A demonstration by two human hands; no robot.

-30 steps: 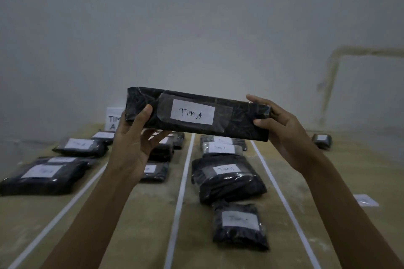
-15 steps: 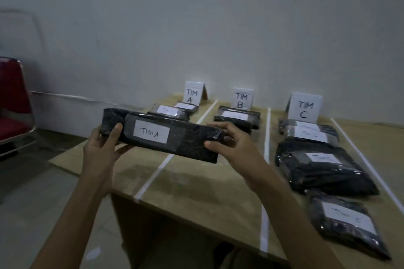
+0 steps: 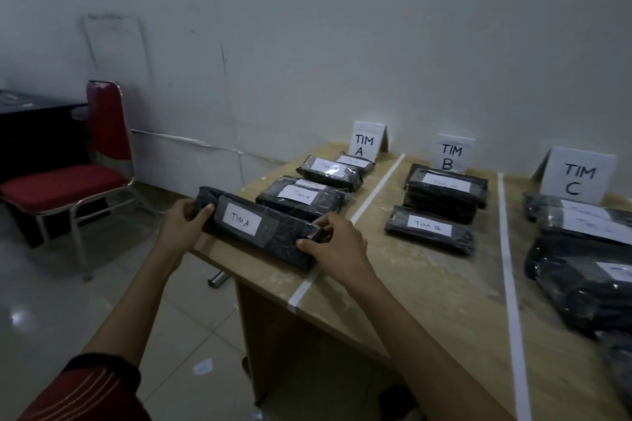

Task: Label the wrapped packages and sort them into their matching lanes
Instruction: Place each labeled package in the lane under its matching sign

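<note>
A long black wrapped package (image 3: 273, 236) with a white label reading TIM A lies at the near end of the left lane, by the table's left edge. My left hand (image 3: 183, 224) grips its left end and my right hand (image 3: 333, 244) grips its right end. Behind it in the same lane lie other TIM A packages (image 3: 301, 196), up to the standing TIM A sign (image 3: 364, 140). The middle lane holds TIM B packages (image 3: 429, 227) below the TIM B sign (image 3: 451, 154). The right lane holds black packages (image 3: 578, 280) in front of the TIM C sign (image 3: 578, 176).
White tape strips (image 3: 508, 256) divide the wooden table (image 3: 424, 287) into lanes. A red chair (image 3: 68, 178) stands on the tiled floor to the left, beside a dark desk (image 3: 30, 120). A white wall closes the back.
The TIM A package has come down from chest height and leftwards to the near end of the left lane. Both hands still hold its ends. The view has swung left.
</note>
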